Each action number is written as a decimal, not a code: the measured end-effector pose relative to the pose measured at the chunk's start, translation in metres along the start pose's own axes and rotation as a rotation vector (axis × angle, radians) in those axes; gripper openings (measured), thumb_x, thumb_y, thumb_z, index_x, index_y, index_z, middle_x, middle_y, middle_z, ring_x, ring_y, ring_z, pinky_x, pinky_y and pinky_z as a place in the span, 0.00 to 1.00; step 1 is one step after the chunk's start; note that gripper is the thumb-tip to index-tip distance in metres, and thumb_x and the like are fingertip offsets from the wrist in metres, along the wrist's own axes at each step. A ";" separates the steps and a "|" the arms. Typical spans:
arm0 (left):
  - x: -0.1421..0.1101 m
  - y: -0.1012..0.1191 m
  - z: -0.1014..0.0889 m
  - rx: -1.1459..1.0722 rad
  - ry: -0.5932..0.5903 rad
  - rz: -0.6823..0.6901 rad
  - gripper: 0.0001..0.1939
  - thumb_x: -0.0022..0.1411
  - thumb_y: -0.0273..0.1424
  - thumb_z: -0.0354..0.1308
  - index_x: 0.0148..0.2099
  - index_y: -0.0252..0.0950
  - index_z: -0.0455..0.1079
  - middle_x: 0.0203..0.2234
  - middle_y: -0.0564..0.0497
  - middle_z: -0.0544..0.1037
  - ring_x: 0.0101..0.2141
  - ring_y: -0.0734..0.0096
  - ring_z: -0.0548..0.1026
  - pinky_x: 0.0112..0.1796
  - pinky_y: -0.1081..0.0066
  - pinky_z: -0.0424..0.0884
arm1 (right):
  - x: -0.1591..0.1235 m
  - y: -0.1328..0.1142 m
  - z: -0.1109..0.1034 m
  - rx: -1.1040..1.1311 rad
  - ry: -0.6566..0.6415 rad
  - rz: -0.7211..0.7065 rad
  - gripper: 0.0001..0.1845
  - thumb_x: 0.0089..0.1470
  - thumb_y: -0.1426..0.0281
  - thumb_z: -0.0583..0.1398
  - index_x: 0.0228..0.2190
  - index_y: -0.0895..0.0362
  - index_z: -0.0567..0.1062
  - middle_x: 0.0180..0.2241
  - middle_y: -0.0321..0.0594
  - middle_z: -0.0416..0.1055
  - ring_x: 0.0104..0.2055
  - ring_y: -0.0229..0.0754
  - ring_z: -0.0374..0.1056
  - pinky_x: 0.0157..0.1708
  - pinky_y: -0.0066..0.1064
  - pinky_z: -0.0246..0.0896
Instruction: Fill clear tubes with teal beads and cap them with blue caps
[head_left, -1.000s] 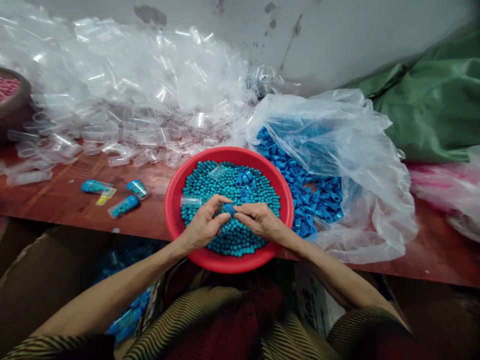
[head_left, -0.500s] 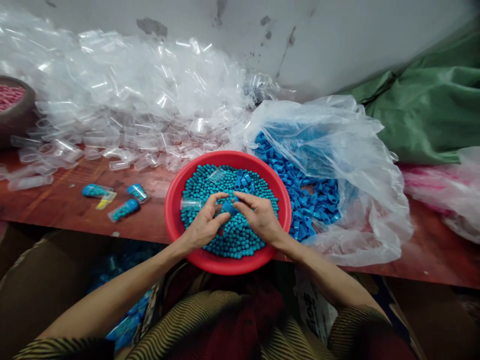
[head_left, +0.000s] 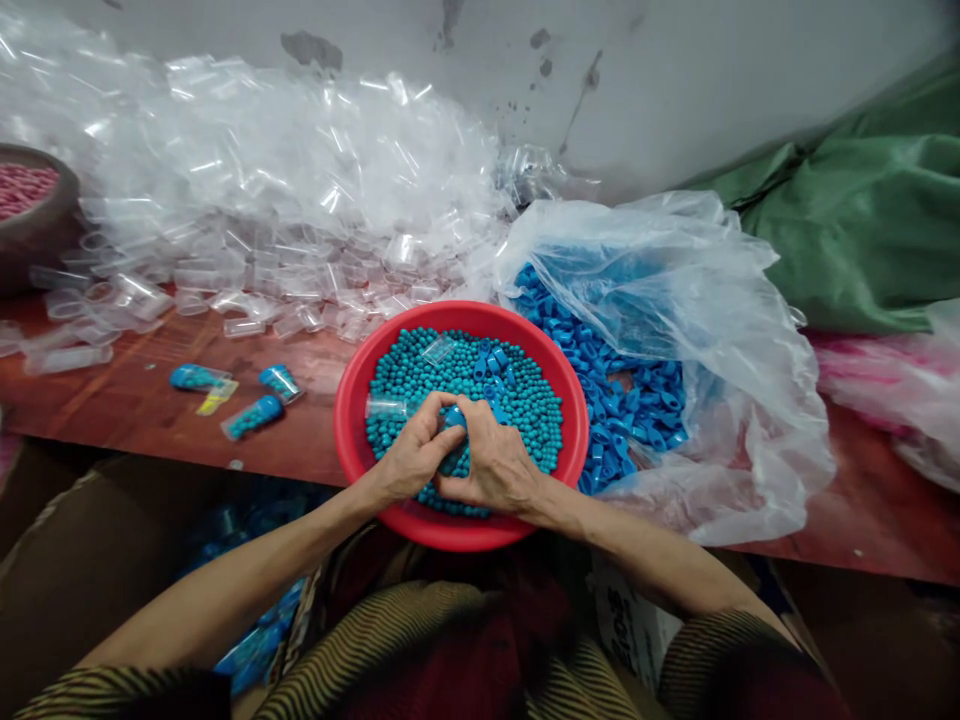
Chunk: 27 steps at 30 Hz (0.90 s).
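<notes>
A red basin full of small teal beads stands in front of me. Over it, my left hand and my right hand meet around a small clear tube with a blue cap; the fingers of both are closed on it, and most of the tube is hidden. On the beads lie several loose blue caps, an empty clear tube and another clear tube beside my left hand.
Clear tubes are heaped along the wall. Blue caps spill from a plastic bag at right. Three bead-filled capped tubes lie on the red table. A bowl of pink pieces stands far left; green cloth lies at right.
My right hand has moved left and down, closing over the capped tube against my left hand; its fingertips were pinched just above it before. The view has shifted slightly.
</notes>
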<state>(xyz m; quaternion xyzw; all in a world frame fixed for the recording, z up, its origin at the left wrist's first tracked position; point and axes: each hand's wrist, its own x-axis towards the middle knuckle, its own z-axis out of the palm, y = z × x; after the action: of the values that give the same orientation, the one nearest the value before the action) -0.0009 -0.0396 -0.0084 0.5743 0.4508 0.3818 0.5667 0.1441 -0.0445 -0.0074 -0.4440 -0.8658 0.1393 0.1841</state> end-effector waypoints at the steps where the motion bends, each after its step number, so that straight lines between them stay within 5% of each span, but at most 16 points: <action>1: -0.001 0.001 0.001 0.010 0.022 0.013 0.12 0.58 0.35 0.52 0.43 0.36 0.59 0.22 0.59 0.58 0.23 0.76 0.57 0.27 0.74 0.57 | 0.001 -0.001 0.001 -0.011 0.001 -0.005 0.43 0.44 0.60 0.61 0.57 0.66 0.53 0.43 0.56 0.65 0.38 0.51 0.67 0.26 0.36 0.66; 11: -0.006 0.000 0.003 0.174 0.166 0.163 0.06 0.60 0.29 0.51 0.41 0.36 0.61 0.27 0.56 0.63 0.28 0.76 0.62 0.33 0.73 0.60 | 0.003 -0.007 0.012 -0.036 0.004 0.021 0.43 0.48 0.61 0.60 0.59 0.64 0.50 0.43 0.55 0.65 0.34 0.49 0.67 0.24 0.36 0.65; 16: 0.002 0.001 -0.003 -0.202 0.076 -0.038 0.17 0.57 0.38 0.57 0.45 0.36 0.61 0.23 0.59 0.63 0.23 0.79 0.61 0.26 0.76 0.60 | 0.007 0.002 -0.001 0.450 -0.109 0.086 0.55 0.45 0.62 0.65 0.64 0.55 0.38 0.53 0.54 0.58 0.41 0.47 0.67 0.35 0.37 0.68; 19: 0.001 0.002 -0.004 -0.418 0.004 -0.122 0.23 0.54 0.41 0.59 0.49 0.38 0.58 0.26 0.57 0.68 0.23 0.78 0.67 0.24 0.77 0.63 | 0.008 0.016 -0.011 0.849 -0.233 0.173 0.58 0.44 0.61 0.66 0.64 0.50 0.34 0.57 0.52 0.54 0.38 0.41 0.68 0.33 0.32 0.68; 22: -0.004 0.006 -0.008 -0.467 -0.024 -0.173 0.24 0.54 0.42 0.60 0.49 0.39 0.58 0.26 0.56 0.71 0.22 0.76 0.70 0.20 0.78 0.64 | 0.007 0.031 -0.017 0.994 -0.277 0.254 0.53 0.45 0.61 0.65 0.63 0.48 0.41 0.55 0.48 0.55 0.35 0.35 0.67 0.30 0.29 0.66; 27: -0.019 0.016 -0.043 -0.282 0.143 -0.108 0.20 0.55 0.39 0.60 0.48 0.38 0.61 0.25 0.56 0.72 0.24 0.74 0.73 0.25 0.76 0.69 | 0.003 0.052 -0.026 0.690 -0.315 0.248 0.30 0.50 0.63 0.62 0.54 0.55 0.65 0.44 0.44 0.69 0.33 0.36 0.66 0.35 0.32 0.65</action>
<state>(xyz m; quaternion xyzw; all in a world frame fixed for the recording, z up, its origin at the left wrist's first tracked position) -0.0460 -0.0435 0.0113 0.4354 0.4623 0.4501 0.6278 0.1910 -0.0108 -0.0047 -0.4307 -0.7255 0.5094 0.1693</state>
